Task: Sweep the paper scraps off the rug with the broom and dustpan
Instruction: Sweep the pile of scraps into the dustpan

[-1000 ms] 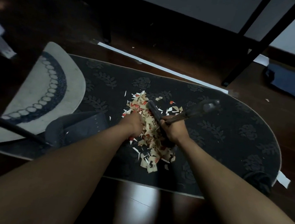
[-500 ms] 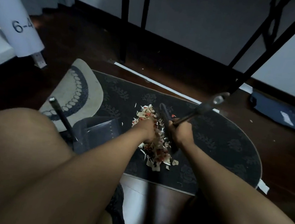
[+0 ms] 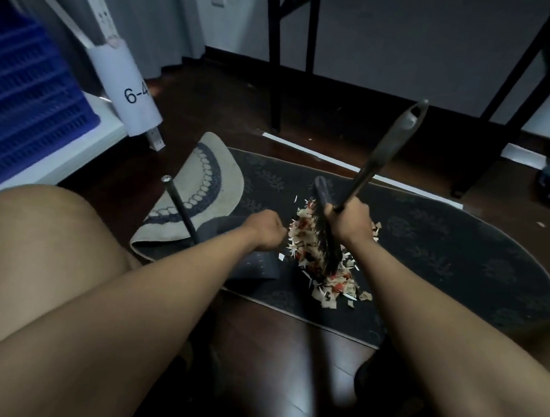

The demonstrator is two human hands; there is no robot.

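Observation:
A heap of beige, white and red paper scraps [image 3: 330, 287] lies on the dark oval rug [image 3: 450, 249]. My right hand [image 3: 347, 221] is closed around the handle of the dark broom [image 3: 389, 142], which stands tilted with its bristles pressed into the right side of the heap. Just left of the heap lies the dark dustpan [image 3: 257, 265], its lip toward the scraps and its rod handle sticking up to the left. My left hand [image 3: 264, 229] rests over the dustpan's far rim with its fingers curled on it.
A beige rug with a dark ring pattern [image 3: 214, 170] overlaps the dark rug's left end. Black table legs [image 3: 275, 71] stand behind, and a white post marked 6-4 [image 3: 128, 88] and a blue crate [image 3: 12, 92] are at the left. My bare knee [image 3: 22, 248] fills the lower left.
My head rose and pulled back. My left hand left the scrap heap and went to the dustpan, now closer to the heap. The broom handle swung more upright.

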